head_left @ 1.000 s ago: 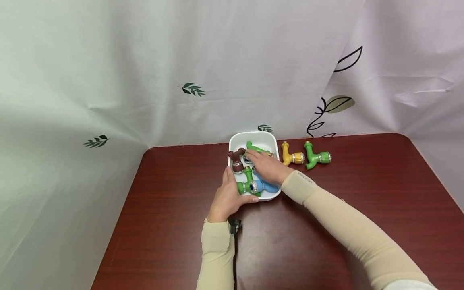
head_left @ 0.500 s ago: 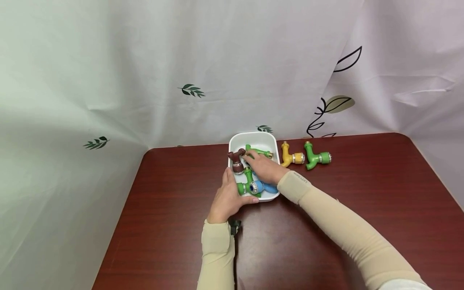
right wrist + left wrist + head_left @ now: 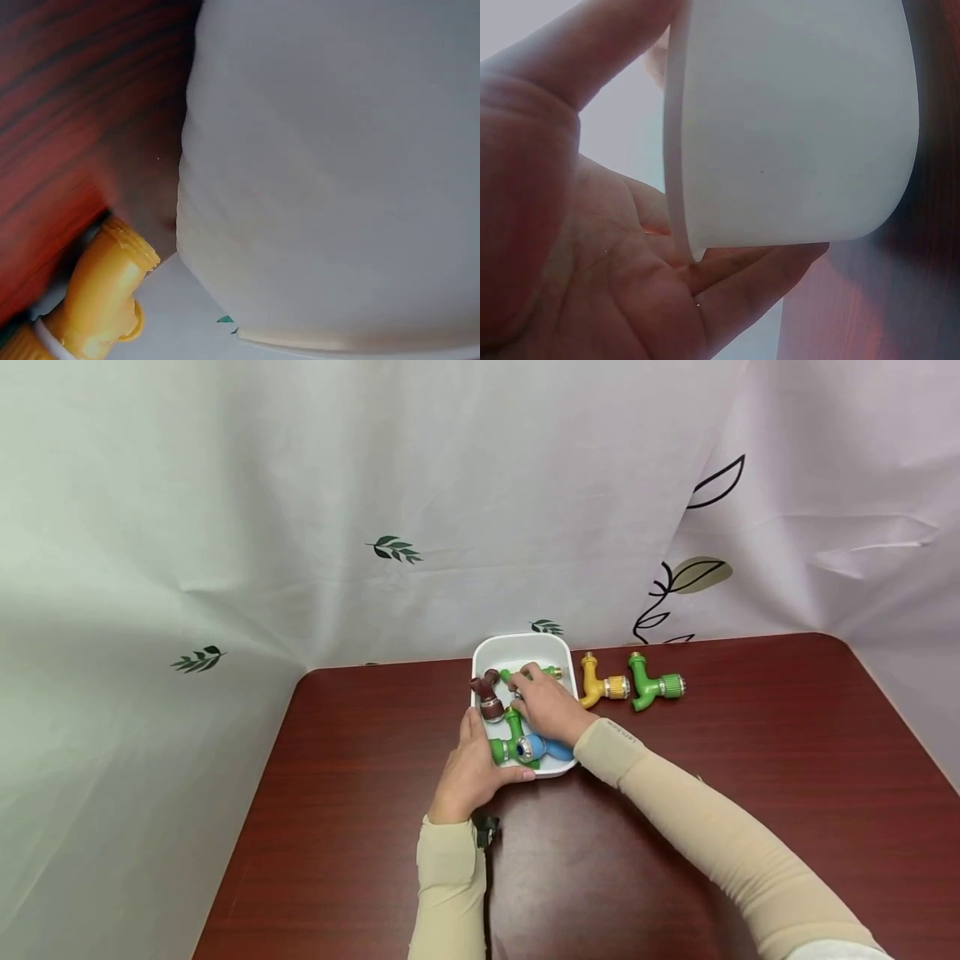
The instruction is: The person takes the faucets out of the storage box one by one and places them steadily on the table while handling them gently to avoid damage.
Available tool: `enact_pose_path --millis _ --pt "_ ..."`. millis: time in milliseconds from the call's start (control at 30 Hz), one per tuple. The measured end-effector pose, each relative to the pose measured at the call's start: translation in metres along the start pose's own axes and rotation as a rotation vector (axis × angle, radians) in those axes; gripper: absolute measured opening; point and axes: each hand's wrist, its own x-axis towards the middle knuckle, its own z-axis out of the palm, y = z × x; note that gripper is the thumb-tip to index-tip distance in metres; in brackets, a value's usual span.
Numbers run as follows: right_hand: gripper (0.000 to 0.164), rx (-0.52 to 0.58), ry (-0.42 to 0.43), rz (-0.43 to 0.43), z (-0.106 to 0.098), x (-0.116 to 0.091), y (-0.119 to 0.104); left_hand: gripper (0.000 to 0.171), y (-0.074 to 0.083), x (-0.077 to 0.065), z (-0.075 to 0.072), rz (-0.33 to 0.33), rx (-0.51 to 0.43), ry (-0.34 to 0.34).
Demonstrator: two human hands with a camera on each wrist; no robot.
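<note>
Fingers of left hand (image 3: 467,770) spread along near corner of white tray (image 3: 525,647), likely steadying it while fingers of right hand (image 3: 552,703) pinch far green faucet (image 3: 551,672) inside; yellow faucet (image 3: 592,682) lies right of them on bench (image 3: 360,735).

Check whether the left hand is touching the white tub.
Touching. The left wrist view shows it: the fingers of the left hand lie against the white tub near its rim, with no gap.

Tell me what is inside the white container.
The white container holds a brown tap, a blue tap overlapping a near green tap, and a far green tap. The right hand covers part of the last; anything beneath the palm is hidden.
</note>
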Motion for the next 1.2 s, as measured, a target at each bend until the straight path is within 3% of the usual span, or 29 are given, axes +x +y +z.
enact_pose_path --millis 133,567,967,1200 --pt "0.018 0.002 0.069 0.025 0.002 0.000 0.000 0.133 -0.001 0.000 0.001 -0.005 0.003 0.001" --pt "0.015 -0.093 0.175 0.077 0.003 0.004 0.003 0.133 -0.001 0.000 0.002 -0.015 -0.016 -0.005" --pt "0.037 0.073 0.303 0.223 -0.009 0.005 -0.004 0.133 -0.002 0.002 0.003 0.019 0.001 0.012" --pt "0.041 0.113 0.287 0.243 -0.019 -0.001 -0.007 0.134 -0.002 0.002 0.001 0.011 -0.001 0.000"
